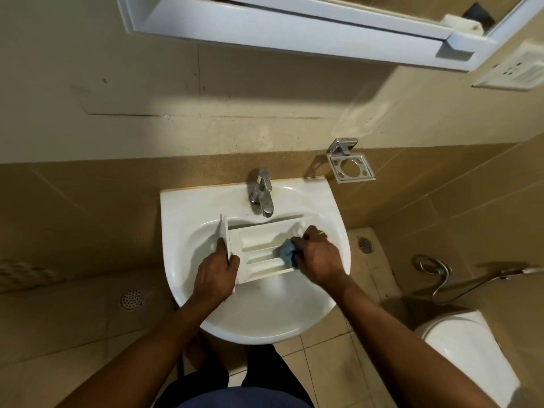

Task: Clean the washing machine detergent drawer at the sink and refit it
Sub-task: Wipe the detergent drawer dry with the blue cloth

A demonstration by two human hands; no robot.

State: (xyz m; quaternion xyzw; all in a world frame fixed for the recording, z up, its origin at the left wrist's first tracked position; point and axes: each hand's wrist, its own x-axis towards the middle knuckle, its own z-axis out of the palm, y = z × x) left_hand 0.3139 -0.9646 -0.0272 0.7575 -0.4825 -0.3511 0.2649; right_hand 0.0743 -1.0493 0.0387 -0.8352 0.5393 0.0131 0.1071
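A white detergent drawer (259,248) lies across the bowl of the white sink (188,201), its front panel to the left and its compartments facing up. My left hand (216,275) grips the front panel at the drawer's left end. My right hand (319,260) holds a bunched blue cloth (286,253) and presses it into the right part of the compartments. The chrome tap (262,192) stands just behind the drawer; I see no water running from it.
An empty chrome soap holder (351,167) is fixed to the wall at the sink's right. A toilet (468,357) and a spray hose (444,278) sit at the right. Floor drains (131,298) lie on both sides. A mirror cabinet (294,28) hangs overhead.
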